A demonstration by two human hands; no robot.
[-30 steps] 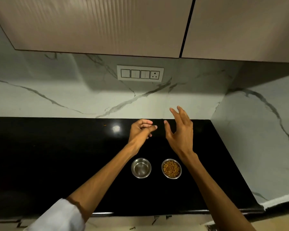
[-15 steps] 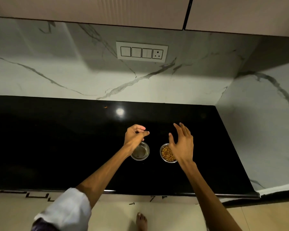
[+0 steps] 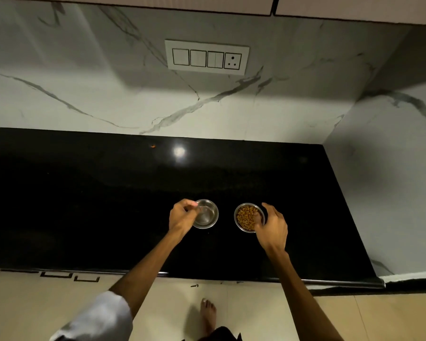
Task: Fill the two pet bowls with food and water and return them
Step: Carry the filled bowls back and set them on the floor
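A person's left hand (image 3: 182, 216) pinches the rim of a steel bowl (image 3: 207, 214) while the right hand (image 3: 272, 226) curls around a kibble bowl (image 3: 246, 217) on a black counter (image 3: 84, 205).

We record a black glossy countertop (image 3: 84, 205); white marble wall (image 3: 71, 99) with grey veins at 12 o'clock; two silver steel bowls, the right bowl (image 3: 239, 226) holding golden-brown kibble (image 3: 246, 217); white switch plate (image 3: 207, 57) outlined black; white sleeve (image 3: 96, 318) at 7 o'clock
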